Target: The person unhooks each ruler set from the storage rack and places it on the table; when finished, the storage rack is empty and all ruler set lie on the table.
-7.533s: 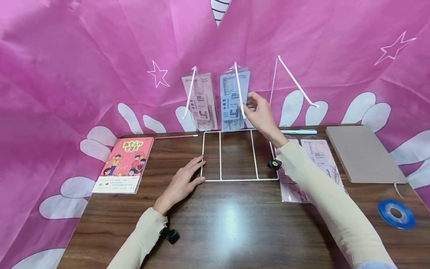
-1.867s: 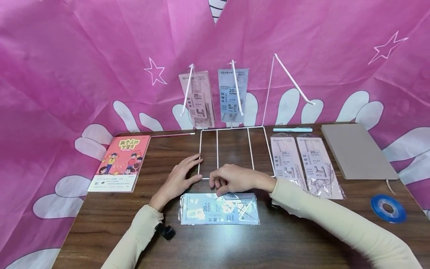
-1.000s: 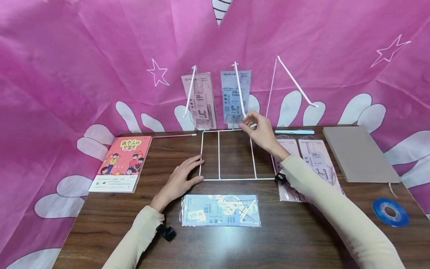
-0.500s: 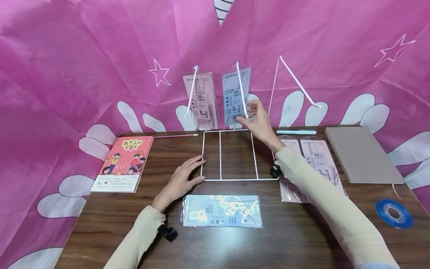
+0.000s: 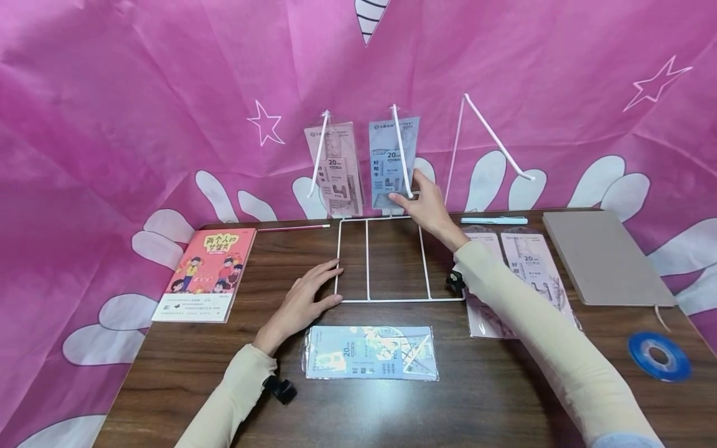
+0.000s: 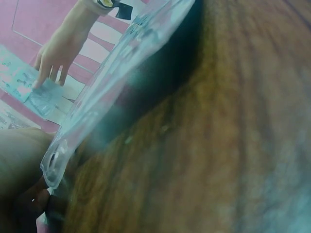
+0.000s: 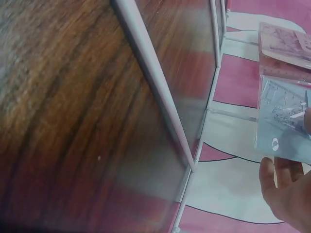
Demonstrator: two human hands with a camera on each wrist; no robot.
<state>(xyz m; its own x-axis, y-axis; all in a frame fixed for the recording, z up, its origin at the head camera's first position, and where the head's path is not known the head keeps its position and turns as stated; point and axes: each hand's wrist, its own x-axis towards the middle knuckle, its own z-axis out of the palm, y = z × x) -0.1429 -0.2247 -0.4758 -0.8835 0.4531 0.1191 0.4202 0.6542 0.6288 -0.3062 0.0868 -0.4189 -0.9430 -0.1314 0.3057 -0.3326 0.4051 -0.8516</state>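
My right hand (image 5: 428, 205) pinches the lower right edge of a blue ruler set packet (image 5: 386, 165) hanging from the middle hook of a white wire rack (image 5: 400, 300). In the right wrist view the thumb lies over the clear sleeve of that packet (image 7: 282, 116). My left hand (image 5: 299, 305) rests flat on the table, fingertips on the left bar of the rack's base. Another blue ruler set packet (image 5: 336, 367) lies sideways in front of the base. From the left hook hangs a pink ruler set packet (image 5: 338, 171). The right hook (image 5: 498, 138) carries nothing.
Two pink ruler set packets (image 5: 532, 261) lie right of the rack, partly under the right sleeve. Around them are a pen (image 5: 493, 220), a grey notebook (image 5: 607, 258) and a blue tape roll (image 5: 644, 348). A pink book (image 5: 210, 267) and a pencil (image 5: 297, 227) lie left.
A blue packet came off the middle hook and was laid on the table. The right hand then rose back and took hold of the remaining blue packet. The left hand stayed put.
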